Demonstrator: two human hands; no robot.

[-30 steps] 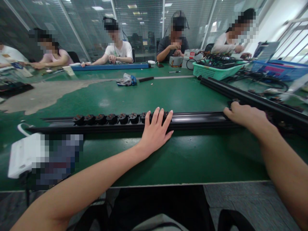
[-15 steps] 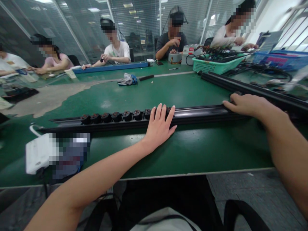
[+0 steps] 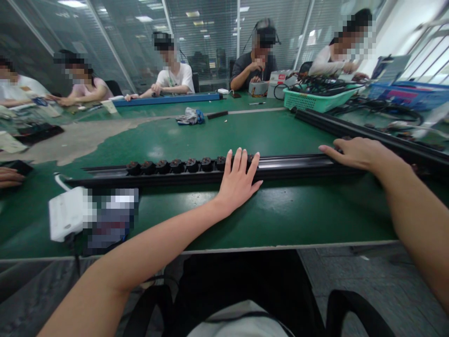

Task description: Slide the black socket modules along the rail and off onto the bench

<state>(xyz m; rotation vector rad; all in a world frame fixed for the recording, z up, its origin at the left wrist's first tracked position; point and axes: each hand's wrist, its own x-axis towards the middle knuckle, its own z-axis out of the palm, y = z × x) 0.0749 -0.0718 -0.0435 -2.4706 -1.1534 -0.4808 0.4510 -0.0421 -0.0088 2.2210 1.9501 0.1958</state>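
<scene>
A long black metal rail (image 3: 298,164) lies across the green table in front of me. A row of round black socket modules (image 3: 176,164) sits in its channel, left of centre. My left hand (image 3: 238,180) lies flat over the right end of that row, fingers spread, partly covering the modules below. Toward the rail's right end, my right hand (image 3: 358,152) curls over a small dark piece, its thumb stretched to the left. Most of that piece is hidden beneath the fingers, so its kind is unclear.
Another black rail (image 3: 372,133) runs diagonally at the right, beside a green basket (image 3: 315,100) of cables. A white adapter (image 3: 70,213) lies near the left front edge. Gloves (image 3: 190,117) rest farther back. Several people sit around the table; a person's hand (image 3: 10,177) shows at far left.
My view has shifted slightly, moving the scene to the right. My right hand has slid a little left along the rail; my left hand stays on the modules. Another person's hand appears at far left.
</scene>
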